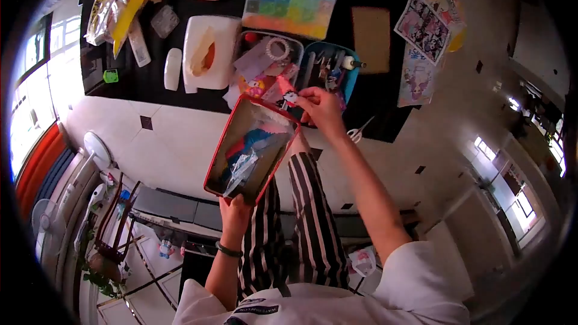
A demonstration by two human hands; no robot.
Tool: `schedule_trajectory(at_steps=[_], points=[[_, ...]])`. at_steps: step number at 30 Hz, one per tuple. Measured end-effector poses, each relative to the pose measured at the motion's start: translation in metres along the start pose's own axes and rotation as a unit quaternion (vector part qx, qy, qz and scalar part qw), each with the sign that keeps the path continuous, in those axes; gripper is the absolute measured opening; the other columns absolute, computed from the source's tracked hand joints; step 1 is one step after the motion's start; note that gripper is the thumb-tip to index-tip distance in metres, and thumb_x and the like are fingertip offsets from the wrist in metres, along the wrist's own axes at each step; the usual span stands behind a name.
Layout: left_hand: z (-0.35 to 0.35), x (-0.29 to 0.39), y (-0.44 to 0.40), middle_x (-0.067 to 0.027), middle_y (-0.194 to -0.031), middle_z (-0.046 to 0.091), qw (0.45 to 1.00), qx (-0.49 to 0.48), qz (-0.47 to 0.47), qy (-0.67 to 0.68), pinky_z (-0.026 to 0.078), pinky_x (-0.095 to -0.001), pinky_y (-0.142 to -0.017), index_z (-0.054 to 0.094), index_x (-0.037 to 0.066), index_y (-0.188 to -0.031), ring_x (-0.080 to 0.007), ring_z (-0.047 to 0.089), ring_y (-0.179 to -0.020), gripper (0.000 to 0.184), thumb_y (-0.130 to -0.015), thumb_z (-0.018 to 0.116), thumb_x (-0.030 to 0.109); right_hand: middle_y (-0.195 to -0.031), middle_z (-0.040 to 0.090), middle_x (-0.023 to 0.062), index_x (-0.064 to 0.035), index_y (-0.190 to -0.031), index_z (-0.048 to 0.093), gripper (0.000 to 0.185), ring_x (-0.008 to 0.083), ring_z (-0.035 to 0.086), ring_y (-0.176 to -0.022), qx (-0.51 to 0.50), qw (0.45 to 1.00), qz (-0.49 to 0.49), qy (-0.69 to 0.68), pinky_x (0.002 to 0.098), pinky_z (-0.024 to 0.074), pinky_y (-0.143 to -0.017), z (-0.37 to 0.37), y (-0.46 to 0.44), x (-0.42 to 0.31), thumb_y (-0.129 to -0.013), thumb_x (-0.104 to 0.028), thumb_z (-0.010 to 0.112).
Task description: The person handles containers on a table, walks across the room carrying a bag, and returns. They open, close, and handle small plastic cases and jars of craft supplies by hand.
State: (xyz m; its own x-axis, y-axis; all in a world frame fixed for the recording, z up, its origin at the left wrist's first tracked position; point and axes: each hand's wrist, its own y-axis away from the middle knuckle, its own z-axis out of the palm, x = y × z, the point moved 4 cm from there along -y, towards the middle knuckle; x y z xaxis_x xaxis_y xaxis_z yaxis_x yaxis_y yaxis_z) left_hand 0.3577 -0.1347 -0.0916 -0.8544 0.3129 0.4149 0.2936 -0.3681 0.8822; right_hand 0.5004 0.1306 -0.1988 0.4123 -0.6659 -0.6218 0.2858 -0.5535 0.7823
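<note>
My left hand (236,213) grips the near end of a red-rimmed box (215,162), which is tilted in front of my legs. Inside the box lie clear plastic packets (244,165) and something blue and pink. At the far right corner of the box, my right hand (323,110) pinches a small black-and-white cartoon piece (290,97); its exact kind is unclear. Just beyond are a bin (298,45) of mixed trinkets with a white coiled ring (277,49) and a blue bin (351,81) holding pens or tools.
On the black table (379,99) stand a white tissue box (211,30), a multicoloured compartment case (290,6), a brown board (371,39) and sticker sheets (423,27). White scissors (356,134) lie at the table's near edge. A yellow package (129,0) is at the far left.
</note>
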Motion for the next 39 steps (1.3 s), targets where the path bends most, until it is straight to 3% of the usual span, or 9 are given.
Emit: schedule_trajectory(at_steps=[13,15,17,19,20,25,31,35,39], points=[[-0.016,0.008,0.001,-0.0039,-0.113,0.052,1.000,-0.017,0.012,-0.022,0.049,-0.0333,-0.079,0.039,0.009,-0.129,-0.0166,0.053,-0.091,0.049,-0.087,0.062,0.020,-0.078,0.070,0.0091,-0.0006,-0.093,0.068,0.026,0.0133,0.065,-0.067,0.158,0.981,-0.101,0.060,0.0270,0.0496,-0.063,0.056,-0.005,0.026,-0.081,-0.023,0.068],[-0.016,0.008,-0.003,-0.0016,-0.113,0.053,0.998,-0.056,0.026,-0.031,0.048,-0.0315,-0.077,0.039,0.011,-0.129,-0.0146,0.053,-0.090,0.050,-0.086,0.063,0.021,-0.079,0.069,0.0115,-0.0014,-0.093,0.067,0.026,0.0214,0.067,-0.071,0.195,0.966,-0.159,0.054,0.0317,0.0508,-0.065,0.048,0.006,0.029,-0.086,-0.027,0.064],[-0.010,0.005,-0.005,-0.0008,-0.112,0.053,0.998,-0.050,0.019,-0.020,0.047,-0.0311,-0.076,0.040,0.011,-0.128,-0.0145,0.053,-0.091,0.052,-0.085,0.066,0.024,-0.080,0.069,0.0104,-0.0021,-0.094,0.066,0.027,0.0194,0.066,-0.068,0.211,0.962,-0.165,0.049,0.0309,0.0501,-0.061,0.038,0.017,0.040,-0.088,-0.028,0.061],[-0.013,0.001,-0.005,-0.0030,-0.114,0.053,0.998,-0.047,-0.004,-0.038,0.047,-0.0325,-0.081,0.040,0.009,-0.128,-0.0171,0.054,-0.096,0.053,-0.084,0.067,0.023,-0.080,0.069,0.0084,-0.0030,-0.095,0.066,0.029,0.0162,0.065,-0.063,0.183,0.980,-0.046,-0.056,0.0293,0.0491,-0.057,0.019,0.037,0.044,-0.090,-0.031,0.059],[-0.011,0.000,-0.005,-0.0030,-0.114,0.053,0.998,-0.052,-0.005,-0.039,0.047,-0.0325,-0.081,0.040,0.009,-0.128,-0.0171,0.054,-0.096,0.053,-0.084,0.067,0.023,-0.078,0.069,0.0063,-0.0025,-0.096,0.065,0.031,0.0124,0.062,-0.057,0.204,0.973,-0.103,-0.027,0.0279,0.0480,-0.054,0.001,0.051,0.032,-0.092,-0.031,0.057],[0.026,-0.011,-0.001,-0.0086,-0.118,0.054,0.995,-0.047,-0.024,-0.087,0.047,-0.0341,-0.087,0.042,0.000,-0.127,-0.0197,0.056,-0.099,0.048,-0.086,0.059,0.018,-0.078,0.067,0.0055,-0.0048,-0.099,0.064,0.026,0.0091,0.059,-0.054,0.311,0.950,-0.036,-0.021,0.0220,0.0434,-0.047,-0.101,0.033,0.076,-0.093,-0.028,0.054],[0.068,-0.050,-0.009,-0.0045,-0.111,0.058,0.980,-0.088,-0.048,-0.170,0.045,-0.0266,-0.078,0.048,-0.001,-0.122,-0.0128,0.055,-0.094,0.046,-0.086,0.061,0.023,-0.083,0.068,0.0054,-0.0033,-0.103,0.063,0.026,0.0115,0.062,-0.060,0.182,0.976,0.018,-0.117,0.0253,0.0454,-0.049,-0.116,0.077,0.071,-0.095,-0.026,0.052],[0.103,-0.072,-0.010,-0.0032,-0.105,0.061,0.970,-0.109,-0.074,-0.206,0.047,-0.0237,-0.066,0.052,0.003,-0.121,-0.0105,0.057,-0.080,0.040,-0.084,0.057,0.017,-0.085,0.064,0.0039,-0.0020,-0.107,0.058,0.031,0.0107,0.060,-0.067,0.146,0.989,0.016,0.035,0.0237,0.0470,-0.055,-0.113,0.115,0.090,-0.098,-0.028,0.046],[0.116,-0.093,-0.015,-0.0034,-0.113,0.056,0.971,-0.152,-0.068,-0.170,0.048,-0.0284,-0.076,0.043,0.005,-0.129,-0.0136,0.055,-0.094,0.053,-0.085,0.063,0.027,-0.085,0.063,0.0026,-0.0028,-0.108,0.059,0.030,0.0110,0.058,-0.074,0.150,0.984,-0.014,-0.097,0.0268,0.0486,-0.064,-0.110,0.146,0.025,-0.095,-0.029,0.050]])
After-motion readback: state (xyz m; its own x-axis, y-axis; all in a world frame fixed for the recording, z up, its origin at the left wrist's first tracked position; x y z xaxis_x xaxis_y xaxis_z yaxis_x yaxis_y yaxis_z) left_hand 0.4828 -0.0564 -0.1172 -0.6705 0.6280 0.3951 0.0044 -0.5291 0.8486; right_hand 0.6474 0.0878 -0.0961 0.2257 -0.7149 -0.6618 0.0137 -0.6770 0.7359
